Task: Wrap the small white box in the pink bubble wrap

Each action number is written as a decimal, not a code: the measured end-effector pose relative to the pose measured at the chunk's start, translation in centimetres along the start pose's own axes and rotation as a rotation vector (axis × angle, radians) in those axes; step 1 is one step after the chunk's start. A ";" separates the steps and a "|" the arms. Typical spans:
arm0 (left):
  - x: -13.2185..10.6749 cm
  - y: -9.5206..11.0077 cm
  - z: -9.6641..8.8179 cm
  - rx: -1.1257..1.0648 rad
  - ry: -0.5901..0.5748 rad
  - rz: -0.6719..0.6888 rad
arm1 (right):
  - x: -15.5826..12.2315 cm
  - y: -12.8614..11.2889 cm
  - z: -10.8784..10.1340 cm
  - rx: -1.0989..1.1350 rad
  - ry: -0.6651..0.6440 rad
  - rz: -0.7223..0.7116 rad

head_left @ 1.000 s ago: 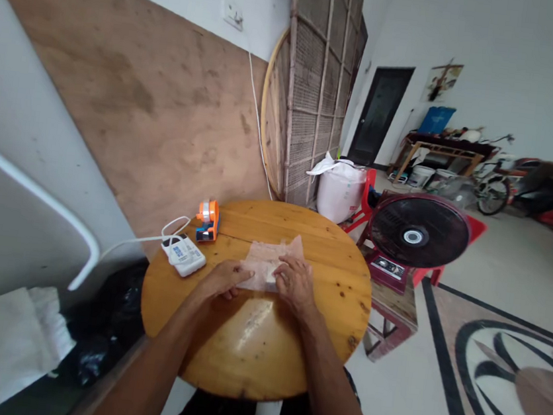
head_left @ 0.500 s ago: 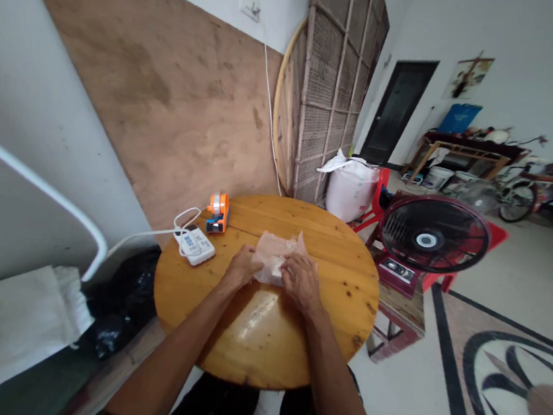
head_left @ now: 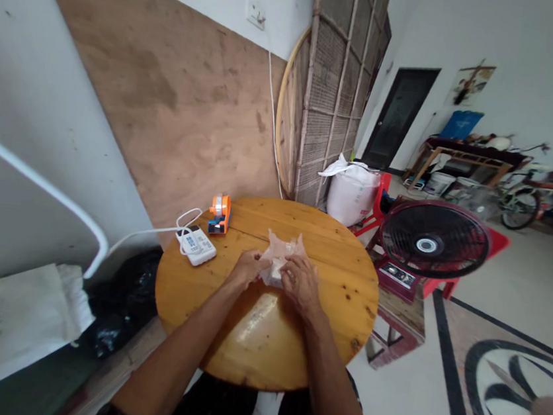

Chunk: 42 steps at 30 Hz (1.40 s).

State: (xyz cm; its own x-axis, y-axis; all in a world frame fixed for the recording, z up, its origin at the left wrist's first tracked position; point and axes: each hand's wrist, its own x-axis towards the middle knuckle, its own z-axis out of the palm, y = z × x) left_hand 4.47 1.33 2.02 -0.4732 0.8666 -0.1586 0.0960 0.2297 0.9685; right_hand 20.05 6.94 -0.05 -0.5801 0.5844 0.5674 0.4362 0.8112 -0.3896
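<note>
A thin, pinkish, see-through wrapping sheet [head_left: 273,240] stands up in folds near the middle of the round wooden table. Within it lies a small white block-like object [head_left: 276,273], partly covered by film and fingers. My left hand [head_left: 248,269] pinches the sheet's left edge, fingers closed. My right hand [head_left: 300,282] is curled over the right side of the sheet, its fingertips against the white object. Exactly what the right fingers grip is partly hidden.
On the round table [head_left: 259,359], a white power strip [head_left: 196,246] with its cord lies at the left beside an orange-and-blue tape dispenser [head_left: 220,214]. A dark fan [head_left: 432,242] stands on a stool to the right. Behind the table is a white sack [head_left: 353,191].
The sheet's left side has been lifted and folded inward around the white object by my left hand, which has moved slightly right. My right hand stays nearly in place. The camera view has shifted slightly.
</note>
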 end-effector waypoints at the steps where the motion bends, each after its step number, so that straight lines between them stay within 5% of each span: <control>1: 0.0 0.1 0.2 0.002 0.000 0.011 | 0.0 0.1 0.1 0.001 0.007 -0.001; 10: -0.5 1.5 1.9 0.097 -0.047 0.111 | -0.2 0.4 0.4 0.018 0.038 -0.001; 18: -0.3 1.9 0.5 0.201 -0.305 0.118 | -0.2 0.4 0.1 0.051 0.022 0.055; 22: -0.2 1.5 0.0 0.280 -0.385 0.264 | -0.1 0.5 0.1 0.063 0.040 0.068; 28: -0.9 0.4 0.4 0.563 -0.213 0.581 | 0.1 0.7 -1.1 0.141 0.187 0.108; 33: -1.7 -0.5 0.8 0.753 -0.054 0.724 | 0.2 1.3 -2.6 0.260 0.417 0.387; 37: -1.8 -0.7 0.7 0.817 -0.031 0.767 | -0.8 1.5 -2.8 0.279 0.196 0.647; 42: -1.7 -1.0 0.5 0.845 0.006 0.844 | -2.2 0.9 -2.5 0.259 0.046 0.736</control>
State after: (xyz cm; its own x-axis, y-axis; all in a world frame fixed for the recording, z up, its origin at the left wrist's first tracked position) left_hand 5.55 -0.13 1.23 0.0125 0.8822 0.4707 0.9234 -0.1908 0.3329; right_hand 23.43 6.32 0.13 -0.1726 0.9771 0.1244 0.5199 0.1976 -0.8311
